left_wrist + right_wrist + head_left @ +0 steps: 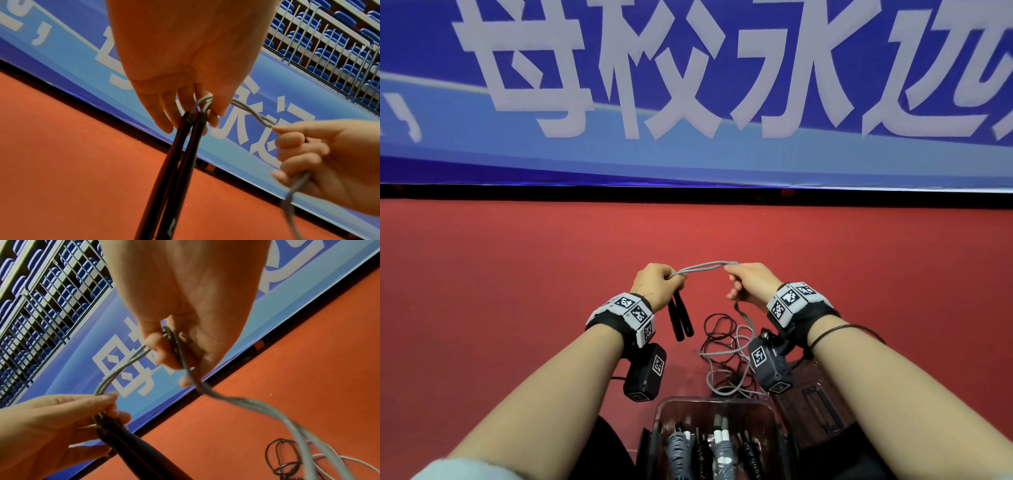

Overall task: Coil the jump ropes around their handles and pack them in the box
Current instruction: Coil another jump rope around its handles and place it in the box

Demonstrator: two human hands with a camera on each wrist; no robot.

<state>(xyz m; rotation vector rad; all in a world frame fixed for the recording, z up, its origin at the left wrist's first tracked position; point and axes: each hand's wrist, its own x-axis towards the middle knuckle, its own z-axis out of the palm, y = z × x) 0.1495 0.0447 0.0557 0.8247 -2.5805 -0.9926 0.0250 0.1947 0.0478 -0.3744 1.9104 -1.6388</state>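
1. Leftmost, the left hand grips two black handles together, hanging downward, ready for winding.
2. Between both hands, the doubled grey rope stretches taut.
3. Rightward, the right hand pinches it; slack trails toward the box.

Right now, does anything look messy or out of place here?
Yes: loose grey and black rope lies tangled on the red floor beyond the clear box, uncoiled, unlike the wound ropes packed inside.
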